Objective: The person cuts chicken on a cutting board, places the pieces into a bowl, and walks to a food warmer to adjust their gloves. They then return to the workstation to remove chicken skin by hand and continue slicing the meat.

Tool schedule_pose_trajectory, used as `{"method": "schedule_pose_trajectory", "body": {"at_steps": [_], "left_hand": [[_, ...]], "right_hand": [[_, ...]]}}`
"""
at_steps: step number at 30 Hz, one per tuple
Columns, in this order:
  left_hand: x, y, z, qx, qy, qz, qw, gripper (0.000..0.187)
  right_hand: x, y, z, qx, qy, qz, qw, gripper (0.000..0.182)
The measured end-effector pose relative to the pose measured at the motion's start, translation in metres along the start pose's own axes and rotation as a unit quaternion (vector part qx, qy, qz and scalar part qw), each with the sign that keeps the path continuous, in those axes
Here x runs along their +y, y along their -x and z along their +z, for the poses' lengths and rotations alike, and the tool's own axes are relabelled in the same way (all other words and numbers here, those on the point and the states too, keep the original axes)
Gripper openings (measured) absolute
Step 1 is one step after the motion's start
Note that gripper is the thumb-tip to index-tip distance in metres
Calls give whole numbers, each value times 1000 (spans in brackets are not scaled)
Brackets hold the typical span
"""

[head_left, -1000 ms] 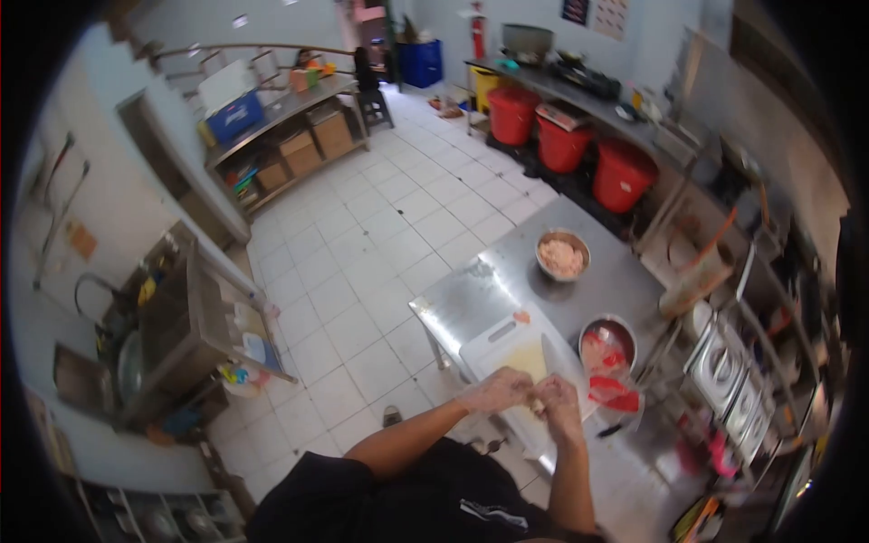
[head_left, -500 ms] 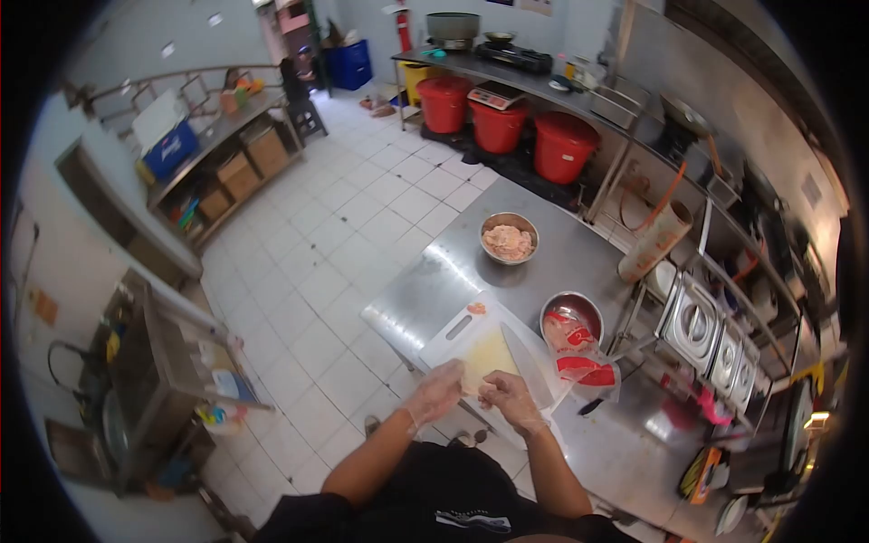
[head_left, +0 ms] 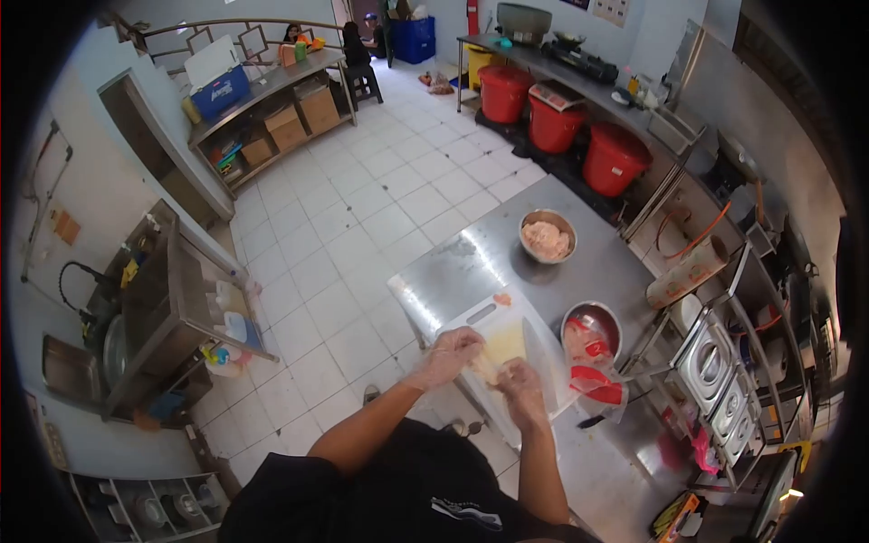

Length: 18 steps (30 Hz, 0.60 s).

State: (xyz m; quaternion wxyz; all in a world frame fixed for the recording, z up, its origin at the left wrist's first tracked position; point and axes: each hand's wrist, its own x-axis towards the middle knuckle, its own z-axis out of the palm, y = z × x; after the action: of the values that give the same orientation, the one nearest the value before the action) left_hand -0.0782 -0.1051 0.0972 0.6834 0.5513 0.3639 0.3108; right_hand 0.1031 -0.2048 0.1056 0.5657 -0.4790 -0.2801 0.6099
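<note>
Both my hands wear clear plastic gloves. At the near left edge of the white cutting board (head_left: 482, 319), my left hand (head_left: 450, 356) is closed in a pinch on a pale, thin piece of meat (head_left: 489, 369). My right hand (head_left: 522, 389) pinches the same piece from the other side, lower and closer to me. A yellowish patch (head_left: 507, 344) covers the board's middle, beyond my fingers. Along the board's right side lies a knife (head_left: 541, 348) with a broad blade; its black handle sticks out past the board. One small pinkish scrap (head_left: 502, 300) sits near the board's handle slot.
A metal bowl of raw pinkish meat (head_left: 547, 239) stands farther back on the steel table (head_left: 434, 273). Right of the board, a red-printed plastic bag (head_left: 597, 385) hangs out of another metal bowl (head_left: 609, 314). Lidded steel pans (head_left: 706, 362) are at the right.
The head view has shifted, so the scene sits farther right. My left hand has lifted and turned, its fingers now pinched; the pale piece stretches between both hands.
</note>
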Motion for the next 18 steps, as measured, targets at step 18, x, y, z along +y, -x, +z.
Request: {"method": "schedule_pose_trajectory", "body": {"at_steps": [18], "left_hand": [[105, -43, 51, -262, -315, 36, 912, 13]], "right_hand": [[-27, -6, -8, 34, 177, -107, 978, 38]]}}
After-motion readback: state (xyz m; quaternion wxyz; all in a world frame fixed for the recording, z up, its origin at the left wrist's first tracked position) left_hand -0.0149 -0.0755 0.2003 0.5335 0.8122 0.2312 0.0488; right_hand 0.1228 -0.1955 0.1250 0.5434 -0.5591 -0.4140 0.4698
